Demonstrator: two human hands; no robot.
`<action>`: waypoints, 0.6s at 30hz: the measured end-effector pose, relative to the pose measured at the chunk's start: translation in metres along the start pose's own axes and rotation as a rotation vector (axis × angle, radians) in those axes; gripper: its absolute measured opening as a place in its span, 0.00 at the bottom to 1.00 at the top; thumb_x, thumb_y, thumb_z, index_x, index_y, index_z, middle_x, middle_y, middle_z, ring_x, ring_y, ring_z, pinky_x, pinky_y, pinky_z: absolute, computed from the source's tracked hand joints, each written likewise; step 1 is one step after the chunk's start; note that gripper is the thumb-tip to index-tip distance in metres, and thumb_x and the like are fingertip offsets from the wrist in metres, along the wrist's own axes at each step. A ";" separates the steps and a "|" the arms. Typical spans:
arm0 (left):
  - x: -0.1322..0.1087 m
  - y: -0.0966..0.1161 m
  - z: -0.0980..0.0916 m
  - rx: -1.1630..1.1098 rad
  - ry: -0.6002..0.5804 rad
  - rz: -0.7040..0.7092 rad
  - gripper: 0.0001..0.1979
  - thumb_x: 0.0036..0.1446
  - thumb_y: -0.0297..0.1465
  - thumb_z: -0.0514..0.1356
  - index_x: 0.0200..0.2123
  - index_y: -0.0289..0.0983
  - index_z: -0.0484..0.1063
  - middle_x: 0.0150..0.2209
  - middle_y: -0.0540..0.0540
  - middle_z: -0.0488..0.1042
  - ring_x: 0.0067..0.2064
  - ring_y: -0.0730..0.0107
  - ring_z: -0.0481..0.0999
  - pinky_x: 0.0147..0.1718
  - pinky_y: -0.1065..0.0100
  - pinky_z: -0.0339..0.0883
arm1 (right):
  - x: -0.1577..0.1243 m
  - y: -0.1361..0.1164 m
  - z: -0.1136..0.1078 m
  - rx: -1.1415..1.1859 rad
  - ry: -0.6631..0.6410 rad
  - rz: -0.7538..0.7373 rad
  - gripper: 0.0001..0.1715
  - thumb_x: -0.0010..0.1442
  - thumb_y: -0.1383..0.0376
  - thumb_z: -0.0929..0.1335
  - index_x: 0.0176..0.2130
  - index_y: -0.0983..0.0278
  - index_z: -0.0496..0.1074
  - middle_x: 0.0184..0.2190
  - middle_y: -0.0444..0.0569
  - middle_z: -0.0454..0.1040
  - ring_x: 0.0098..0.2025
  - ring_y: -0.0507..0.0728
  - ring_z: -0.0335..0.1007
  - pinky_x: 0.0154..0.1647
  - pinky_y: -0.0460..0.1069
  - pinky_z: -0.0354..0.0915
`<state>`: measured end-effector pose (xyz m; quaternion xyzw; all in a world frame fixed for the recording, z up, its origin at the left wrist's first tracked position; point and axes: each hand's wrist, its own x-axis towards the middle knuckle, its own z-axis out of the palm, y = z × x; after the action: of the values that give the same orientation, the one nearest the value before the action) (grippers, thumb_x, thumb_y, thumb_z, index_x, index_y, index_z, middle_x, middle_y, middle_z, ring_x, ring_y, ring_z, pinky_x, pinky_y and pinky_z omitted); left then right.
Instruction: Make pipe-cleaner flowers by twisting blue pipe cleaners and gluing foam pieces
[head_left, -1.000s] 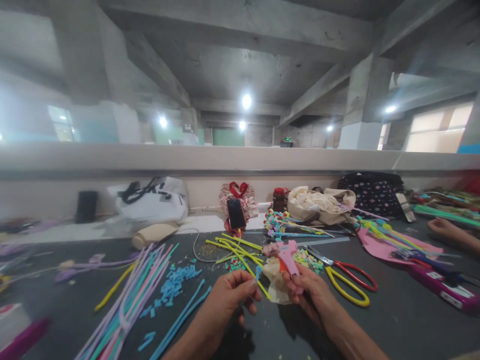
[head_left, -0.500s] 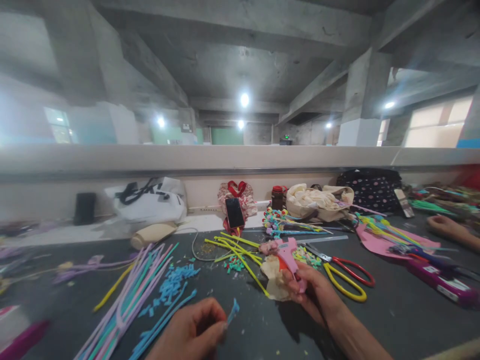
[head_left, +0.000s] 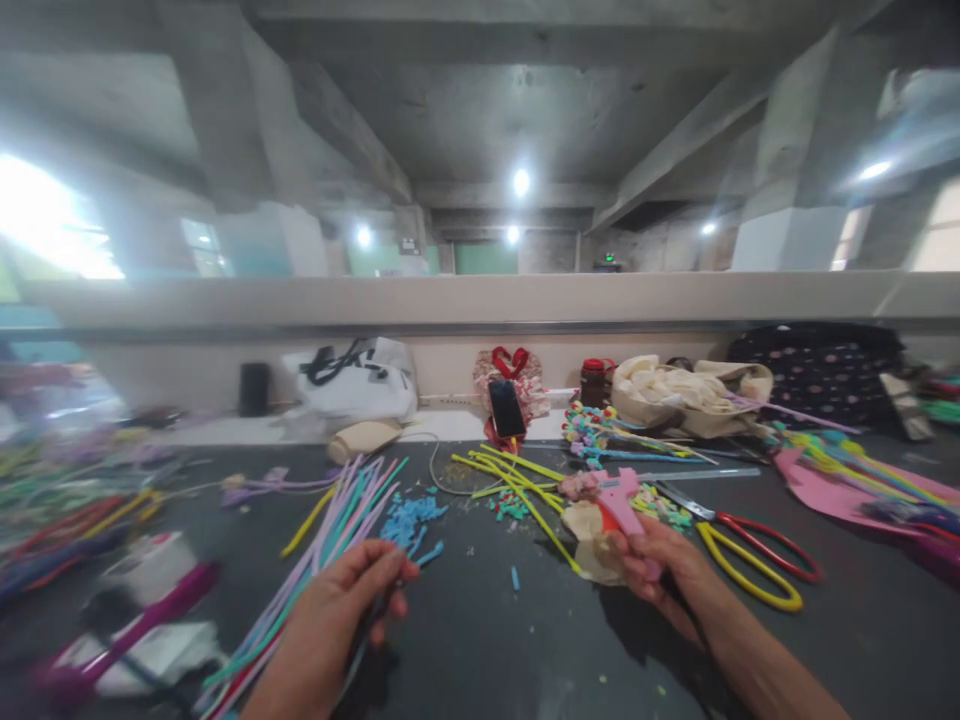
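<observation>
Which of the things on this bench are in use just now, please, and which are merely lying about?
In use: pink glue gun in the right hand; pastel pipe cleaners gripped by the left hand.
Lying about: scissors, phone, blue cut pieces, red-lidded jar, white bag.
</observation>
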<state>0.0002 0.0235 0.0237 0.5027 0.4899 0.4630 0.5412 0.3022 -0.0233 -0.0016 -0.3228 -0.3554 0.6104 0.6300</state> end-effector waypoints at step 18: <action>0.032 -0.028 -0.012 0.629 0.128 0.204 0.12 0.45 0.41 0.54 0.24 0.37 0.66 0.21 0.51 0.68 0.24 0.72 0.65 0.23 0.73 0.57 | 0.003 0.003 -0.005 -0.077 0.007 0.035 0.10 0.44 0.67 0.69 0.31 0.66 0.69 0.24 0.43 0.64 0.17 0.44 0.54 0.12 0.39 0.54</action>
<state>-0.0085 0.0547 -0.0066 0.6614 0.5892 0.3713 0.2785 0.3044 -0.0200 -0.0066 -0.3551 -0.3708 0.6060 0.6076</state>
